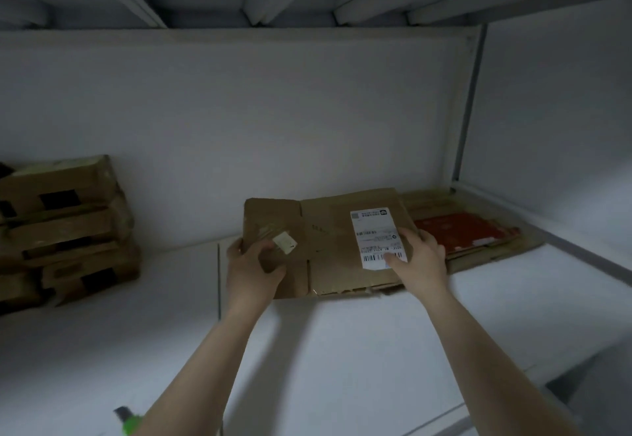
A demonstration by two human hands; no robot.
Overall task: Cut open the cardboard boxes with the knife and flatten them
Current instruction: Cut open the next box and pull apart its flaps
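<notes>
A: Task thing, where?
B: Flattened box (328, 244), brown cardboard, opened out on the white surface (376, 350); white shipping label (378, 239) on its right half; small pale sticker (285, 242) on its left flap.
A: Hands?
B: Left hand (253, 264) grasps the flattened box's left flap, fingers curled round the edge; right hand (420, 254) lies palm down on the flattened box's right part, fingers fairly straight, thumb on the label's barcode end; pressing, not clenched.
A: Box lifted or lying flat?
B: Cannot tell; shadow under its near edge, that's all.
A: Rest?
B: Left of the flattened box, well apart: stack of closed boxes (68, 230), dark tape across them, against the wall; right of it, just beside: pile of flat cardboard (478, 259) with a red printed sheet (461, 230) on top; near-left of it, by the left forearm: green object (130, 423), blurred; cannot tell if it's the knife.
</notes>
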